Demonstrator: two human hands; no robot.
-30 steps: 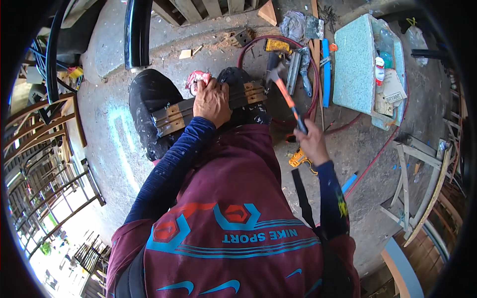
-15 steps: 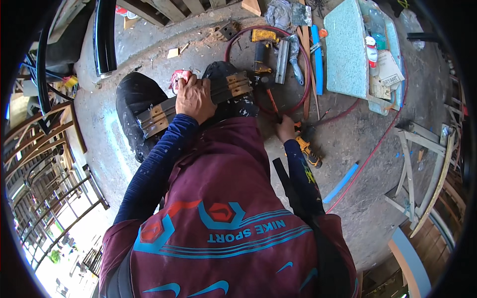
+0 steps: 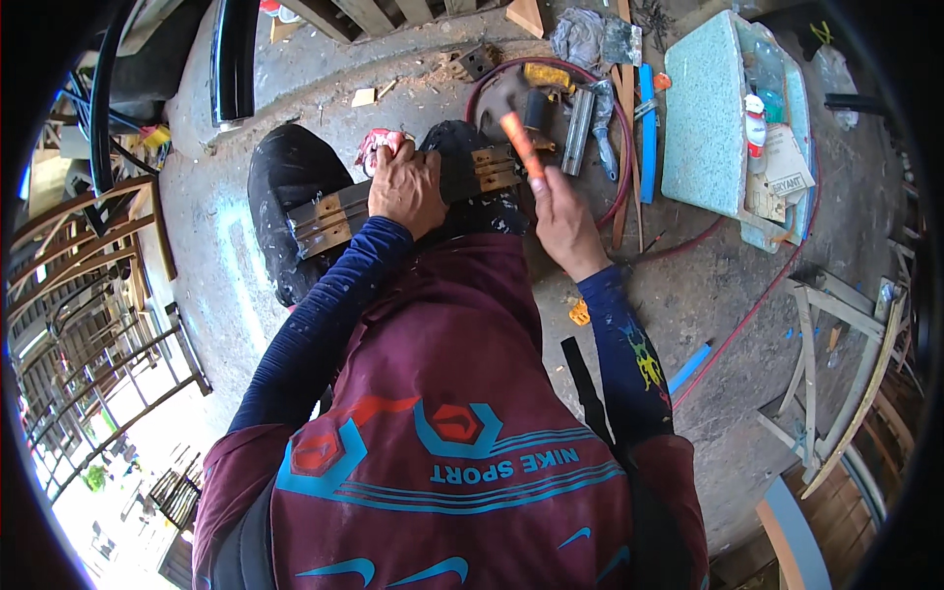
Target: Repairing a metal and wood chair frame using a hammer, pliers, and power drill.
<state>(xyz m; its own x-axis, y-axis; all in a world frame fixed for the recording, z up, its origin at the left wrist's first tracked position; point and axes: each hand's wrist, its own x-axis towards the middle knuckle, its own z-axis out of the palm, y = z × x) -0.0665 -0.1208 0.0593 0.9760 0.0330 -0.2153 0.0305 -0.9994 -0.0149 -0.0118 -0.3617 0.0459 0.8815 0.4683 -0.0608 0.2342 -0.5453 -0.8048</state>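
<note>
Head view: the person crouches over a concrete floor (image 3: 246, 295), and both hands work at a wooden piece (image 3: 339, 214) laid across the knees. The left hand (image 3: 405, 187) presses flat on the middle of that wooden piece, fingers spread over its far edge, not curled around it. The wooden piece runs from lower left to upper right, and its right end (image 3: 492, 167) shows past the left hand. The right hand (image 3: 560, 218) is closed around a tool with an orange handle (image 3: 519, 143), which points away from the body and ends just beside the right end of the wooden piece. A small red object (image 3: 379, 145) lies just beyond the left hand's fingers. Farther right on the floor lie a yellow and black power tool (image 3: 539, 93), a blue bar (image 3: 648, 133) and a pale green case (image 3: 703, 118) standing open. A red hose (image 3: 747, 310) curves around these things.
</note>
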